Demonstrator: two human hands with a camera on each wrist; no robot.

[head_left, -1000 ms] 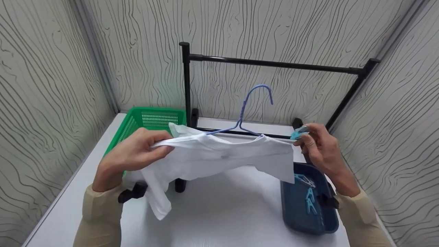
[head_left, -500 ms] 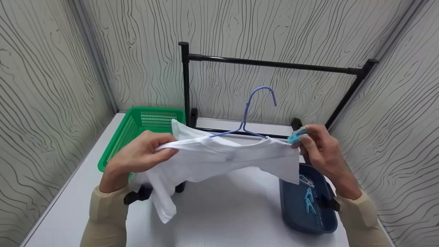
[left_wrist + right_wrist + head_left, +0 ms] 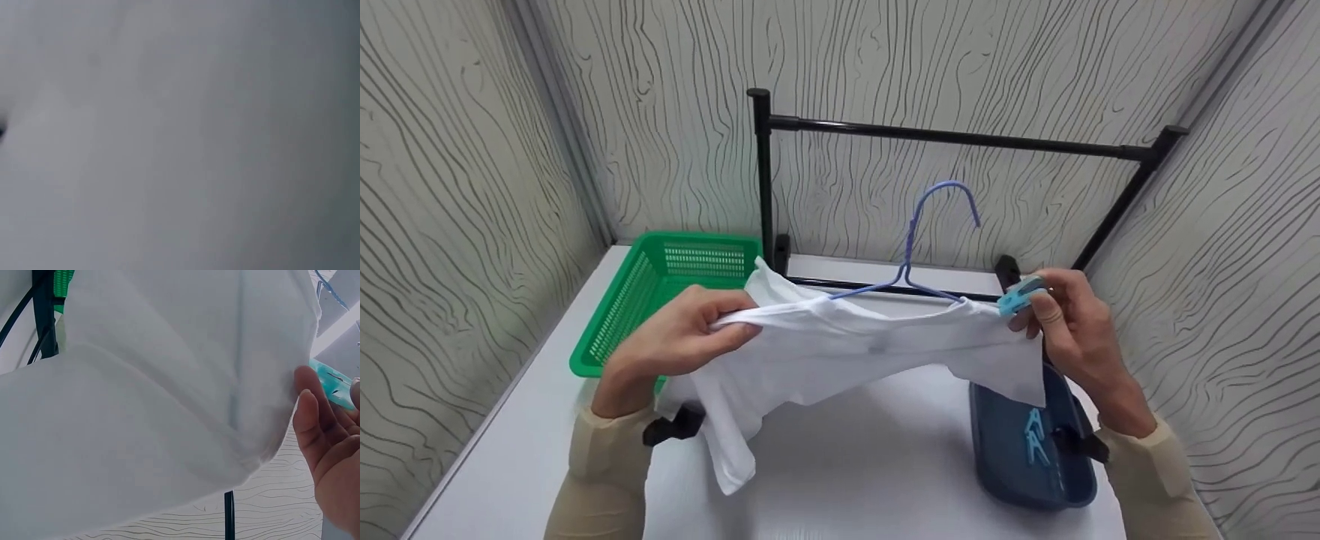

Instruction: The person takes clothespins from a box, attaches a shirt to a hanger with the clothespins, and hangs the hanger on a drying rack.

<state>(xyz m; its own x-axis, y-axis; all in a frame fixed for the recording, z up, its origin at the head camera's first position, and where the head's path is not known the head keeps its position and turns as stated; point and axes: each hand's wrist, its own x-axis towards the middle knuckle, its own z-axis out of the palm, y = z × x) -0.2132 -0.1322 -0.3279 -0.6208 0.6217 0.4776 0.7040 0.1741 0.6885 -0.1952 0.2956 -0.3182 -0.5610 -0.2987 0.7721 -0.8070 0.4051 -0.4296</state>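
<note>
A white T-shirt (image 3: 870, 345) hangs on a blue wire hanger (image 3: 910, 240), whose hook sticks up out of the neckline. My left hand (image 3: 682, 334) pinches the shirt's left shoulder between thumb and fingers. At the opposite shoulder my right hand (image 3: 1072, 322) pinches a light-blue clothespin (image 3: 1020, 295), its tip over the shirt's top edge. In the right wrist view the shirt (image 3: 169, 394) fills most of the picture, with the clothespin (image 3: 333, 385) at its edge beside the fingers. Blurred pale cloth covers the left wrist view.
Behind the shirt stands a black rack (image 3: 960, 137) with a top bar. A green basket (image 3: 619, 307) sits at the left back of the white table (image 3: 840, 480). Near my right forearm lies a dark blue tray (image 3: 1012, 480) with light-blue clothespins (image 3: 1035, 439).
Both hands, the shirt and the hanger have shifted a little to the right. The clothespin has come further over the shirt's right shoulder edge, and the shirt covers more of the tray.
</note>
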